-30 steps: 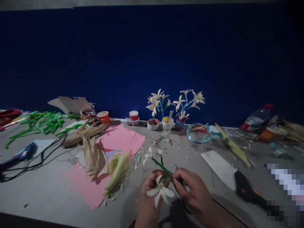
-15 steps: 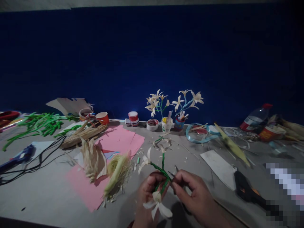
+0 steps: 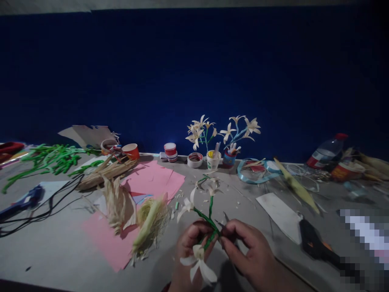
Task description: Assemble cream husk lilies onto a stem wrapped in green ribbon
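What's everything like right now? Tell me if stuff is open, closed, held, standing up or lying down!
Left hand: curled around the green stem.
Right hand: fingertips pinched at the stem's end.
Green stem: held, branching.
Front flower: petals spread open.
Orange cup: upright, open.
White cup: upright, things poking out.
Bottle: red cap on.
Pink paper: lying flat.
Blue ribbon: loosely looped, lying down.
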Action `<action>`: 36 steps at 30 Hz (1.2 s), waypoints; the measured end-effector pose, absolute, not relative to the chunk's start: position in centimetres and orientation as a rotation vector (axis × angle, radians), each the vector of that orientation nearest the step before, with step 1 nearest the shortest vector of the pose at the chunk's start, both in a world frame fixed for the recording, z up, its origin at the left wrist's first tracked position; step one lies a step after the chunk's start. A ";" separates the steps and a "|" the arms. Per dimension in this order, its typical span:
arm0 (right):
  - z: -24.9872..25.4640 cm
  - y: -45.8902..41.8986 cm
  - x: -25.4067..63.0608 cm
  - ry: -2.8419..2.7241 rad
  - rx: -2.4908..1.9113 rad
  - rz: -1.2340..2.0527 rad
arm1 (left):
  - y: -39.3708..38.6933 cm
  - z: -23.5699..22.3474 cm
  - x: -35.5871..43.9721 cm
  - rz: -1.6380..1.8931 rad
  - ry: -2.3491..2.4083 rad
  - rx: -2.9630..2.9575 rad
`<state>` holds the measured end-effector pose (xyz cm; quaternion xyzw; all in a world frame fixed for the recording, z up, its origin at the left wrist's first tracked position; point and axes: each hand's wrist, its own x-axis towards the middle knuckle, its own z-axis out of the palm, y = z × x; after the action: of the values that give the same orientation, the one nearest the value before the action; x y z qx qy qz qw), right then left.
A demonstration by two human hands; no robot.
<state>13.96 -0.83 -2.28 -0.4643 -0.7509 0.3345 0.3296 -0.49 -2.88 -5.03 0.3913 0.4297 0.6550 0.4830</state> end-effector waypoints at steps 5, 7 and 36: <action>-1.8 -0.9 14.1 -1.845 -1.154 1.049 | -2.7 -5.8 -0.5 1.546 1.064 0.898; -1.5 -0.8 14.2 -1.743 -1.087 1.203 | -2.7 -5.8 -0.4 1.545 1.091 0.849; -2.7 -0.1 13.7 -0.870 -0.675 2.276 | -2.7 -5.7 -0.7 1.462 0.818 0.624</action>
<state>13.65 -0.09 -2.67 -0.2545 -0.3281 0.8581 0.3020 -0.73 -2.71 -5.73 0.2722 0.3568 0.6374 0.6264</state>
